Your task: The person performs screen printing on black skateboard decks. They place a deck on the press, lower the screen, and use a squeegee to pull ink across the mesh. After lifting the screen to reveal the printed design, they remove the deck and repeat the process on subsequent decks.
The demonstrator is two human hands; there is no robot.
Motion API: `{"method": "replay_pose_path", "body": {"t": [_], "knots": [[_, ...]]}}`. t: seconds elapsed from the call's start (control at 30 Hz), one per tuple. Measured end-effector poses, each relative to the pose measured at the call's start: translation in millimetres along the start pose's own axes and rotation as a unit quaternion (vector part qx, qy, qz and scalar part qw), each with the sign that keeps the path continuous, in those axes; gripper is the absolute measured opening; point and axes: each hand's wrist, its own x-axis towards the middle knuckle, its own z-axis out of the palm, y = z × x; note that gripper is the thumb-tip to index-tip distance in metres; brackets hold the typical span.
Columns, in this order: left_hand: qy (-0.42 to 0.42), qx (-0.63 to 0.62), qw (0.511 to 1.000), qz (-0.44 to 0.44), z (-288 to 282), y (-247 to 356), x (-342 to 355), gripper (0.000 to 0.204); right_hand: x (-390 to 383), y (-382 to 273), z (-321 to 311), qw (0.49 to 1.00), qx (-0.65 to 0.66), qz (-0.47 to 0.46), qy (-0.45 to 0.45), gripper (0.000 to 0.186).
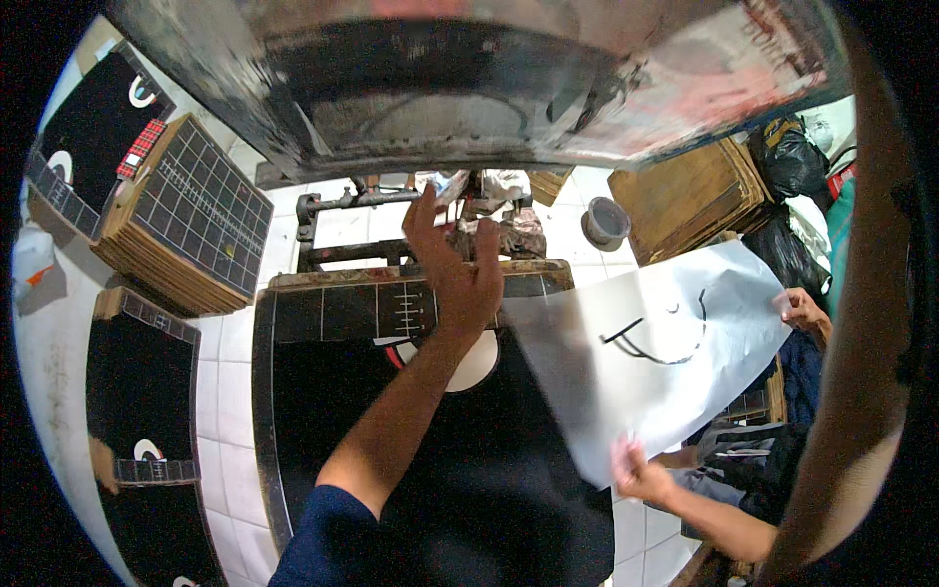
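Observation:
My left hand (456, 266) is raised with fingers spread and nothing in it, just below the lower edge of the lifted, ink-stained printing screen (469, 88). Under it lies a black board (333, 391) with white grid lines and a white-and-red round mark, on the press bed. My right forearm (861, 342) rises blurred along the right edge; its hand is hidden. Another person at the right holds a white sheet (646, 362) with black curved marks, one hand (641, 474) on its lower corner and the other hand (802, 308) on its right edge.
Stacks of printed black boards (191, 210) stand at the left on the white tiled floor, with more boards (137, 391) below them. A grey bucket (606, 223), a stack of brown boards (690, 196) and black bags (787, 157) are at the upper right.

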Motion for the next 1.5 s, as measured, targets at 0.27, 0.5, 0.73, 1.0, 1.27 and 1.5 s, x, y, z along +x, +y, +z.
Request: {"method": "replay_pose_path", "body": {"t": [0.27, 0.5, 0.73, 1.0, 1.27, 1.5], "knots": [[0.023, -0.190, 0.977, -0.091, -150.9, 202.6, -17.1, 0.064, -50.0, -30.4, -68.4, 0.970, -0.099, -0.103, 0.198, 0.037], [0.142, -0.457, 0.747, -0.461, -278.1, 343.8, -132.7, 0.084, -338.5, -118.4, -130.9, 1.000, 0.018, -0.001, -0.024, 0.041], [0.119, -0.183, 0.741, -0.636, -323.0, 217.8, -302.8, 0.083, -478.1, -118.2, -98.8, 0.972, 0.066, 0.083, -0.208, 0.048], [0.133, -0.068, 0.742, -0.654, -327.6, 191.1, -341.0, 0.068, -453.5, -94.0, -66.4, 0.963, 0.034, 0.086, -0.253, 0.055], [0.167, -0.080, 0.751, -0.634, -322.5, 194.3, -343.1, 0.059, -375.8, -37.3, 21.2, 0.946, 0.022, 0.059, -0.318, 0.047], [0.135, -0.097, 0.740, -0.652, -328.1, 200.9, -339.6, 0.064, -361.4, -26.9, 94.4, 0.909, 0.012, 0.046, -0.415, 0.050]]}}
